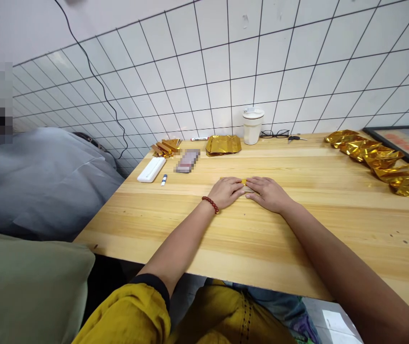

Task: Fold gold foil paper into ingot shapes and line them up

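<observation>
A small piece of gold foil paper [244, 181] lies on the wooden table, its pale greyish side showing nearer to me. My left hand [228, 191] rests on its left part with the fingers stretched out flat; a red bead bracelet [210, 203] circles that wrist. Over the right part, my right hand [267, 193] lies flat too, thumb pointing left. The fingertips of both hands almost meet in the middle. Most of the paper is hidden under the hands.
Behind my hands stand a stack of gold foil sheets [223, 145] and a white lidded cup [253, 126]. Folded gold foil pieces [376, 160] line the right side. A white case [151, 170], a glue stick [164, 179], glasses [275, 134] and keys [296, 138] lie about. A person [42, 181] sits at left.
</observation>
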A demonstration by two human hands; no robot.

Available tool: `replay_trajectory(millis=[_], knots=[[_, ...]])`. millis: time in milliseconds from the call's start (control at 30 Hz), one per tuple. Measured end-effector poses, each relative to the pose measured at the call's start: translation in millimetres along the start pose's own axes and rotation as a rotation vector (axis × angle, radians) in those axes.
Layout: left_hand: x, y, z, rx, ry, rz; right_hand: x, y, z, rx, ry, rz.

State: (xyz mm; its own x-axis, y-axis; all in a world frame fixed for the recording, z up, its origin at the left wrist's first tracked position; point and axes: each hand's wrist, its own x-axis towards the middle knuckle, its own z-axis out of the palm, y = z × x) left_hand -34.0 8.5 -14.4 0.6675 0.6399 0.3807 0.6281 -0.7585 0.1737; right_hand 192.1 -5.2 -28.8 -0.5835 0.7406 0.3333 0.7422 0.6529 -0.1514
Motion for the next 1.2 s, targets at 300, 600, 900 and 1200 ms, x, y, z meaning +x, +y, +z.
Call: replay_trajectory(millis=[300, 600, 900, 1200], knots=[[1.3, 4.4, -8.1, 0.041, 0.09, -0.34, -0.2, 0.7, -0.7, -0.001, -0.014, -0.002], [1.2, 4.6, -7.2, 0.101, 0.101, -0.416, 0.0, -0.3, -1.9, 0.01, -0.036, 0.021], [0.9, -1.1, -3.0, 0.073, 0.115, -0.219, 0.1, -2.5, -3.6, 0.025, -0.026, 0.026], [0.2, -1.6, -0.6, -0.051, 0.051, 0.025, -0.2, -1.4, -1.3, 0.019, -0.005, 0.016]])
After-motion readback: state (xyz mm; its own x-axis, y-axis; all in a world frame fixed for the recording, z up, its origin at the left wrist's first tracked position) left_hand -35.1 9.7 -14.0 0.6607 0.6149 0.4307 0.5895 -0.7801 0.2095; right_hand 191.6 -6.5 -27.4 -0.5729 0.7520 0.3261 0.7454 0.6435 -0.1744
